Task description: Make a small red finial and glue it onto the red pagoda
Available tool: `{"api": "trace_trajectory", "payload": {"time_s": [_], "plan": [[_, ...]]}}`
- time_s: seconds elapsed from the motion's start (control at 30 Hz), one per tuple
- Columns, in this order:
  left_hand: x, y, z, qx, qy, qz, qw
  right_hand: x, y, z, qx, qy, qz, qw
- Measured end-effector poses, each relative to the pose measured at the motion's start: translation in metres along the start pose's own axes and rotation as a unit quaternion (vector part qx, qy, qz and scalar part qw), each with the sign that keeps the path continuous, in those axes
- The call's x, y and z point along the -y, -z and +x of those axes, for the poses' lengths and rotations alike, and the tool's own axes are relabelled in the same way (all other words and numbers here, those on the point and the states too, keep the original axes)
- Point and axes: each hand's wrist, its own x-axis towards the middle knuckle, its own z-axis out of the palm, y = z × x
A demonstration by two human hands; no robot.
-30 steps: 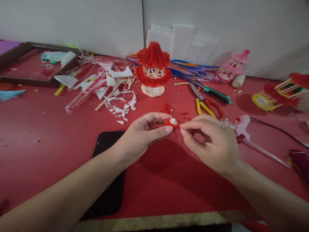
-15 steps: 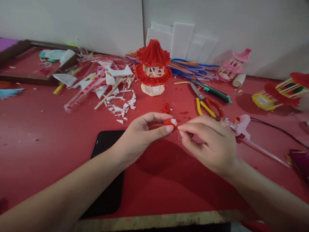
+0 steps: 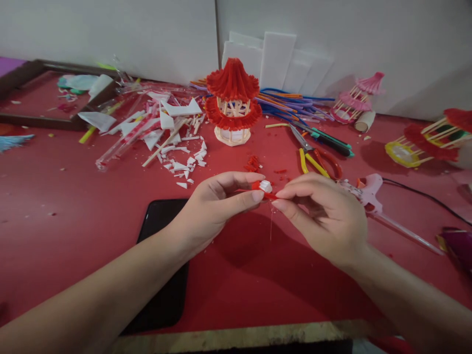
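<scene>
Between the thumb and fingers of my left hand (image 3: 224, 196) is a small white foam piece (image 3: 265, 186) with red pipe cleaner (image 3: 271, 195) along its side. My right hand (image 3: 320, 211) pinches the free end of that red strip, just right of the foam. A thin clear strand hangs below the fingers. Behind my hands a little heap of red clippings (image 3: 252, 163) lies on the table. Farther back stands a red-roofed pagoda model (image 3: 233, 105) with pale stick posts.
A black phone (image 3: 162, 275) lies under my left forearm. Pliers (image 3: 308, 150), a craft knife (image 3: 332, 141) and a pink glue gun (image 3: 370, 194) lie on the right. White foam scraps (image 3: 180, 164) and wrappers cover the left; more pagoda models (image 3: 424, 142) lie at the right.
My right fingers have shifted slightly right, drawing the red strip out from the foam piece. More of the white foam shows now. My left hand keeps its hold.
</scene>
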Motion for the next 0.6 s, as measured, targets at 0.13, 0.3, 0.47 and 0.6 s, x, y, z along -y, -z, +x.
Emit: {"api": "trace_trajectory", "payload": {"time_s": [0.13, 0.3, 0.47, 0.6], "plan": [[0.0004, 0.0002, -0.0009, -0.003, -0.007, 0.007, 1.000, -0.0012, 0.0013, -0.0013, 0.006, 0.033, 0.003, 0.999], [0.0008, 0.0010, -0.0025, 0.014, -0.021, 0.010, 1.000, -0.0037, 0.0013, -0.0027, 0.004, 0.069, 0.003, 0.998], [-0.0008, -0.0001, -0.0043, 0.013, -0.024, 0.007, 1.000, -0.0040, 0.0019, -0.0035, -0.004, 0.043, 0.032, 0.999], [-0.0018, -0.0009, -0.0055, 0.015, -0.025, 0.003, 1.000, -0.0055, 0.0049, -0.0025, 0.000, 0.022, 0.063, 0.998]]}}
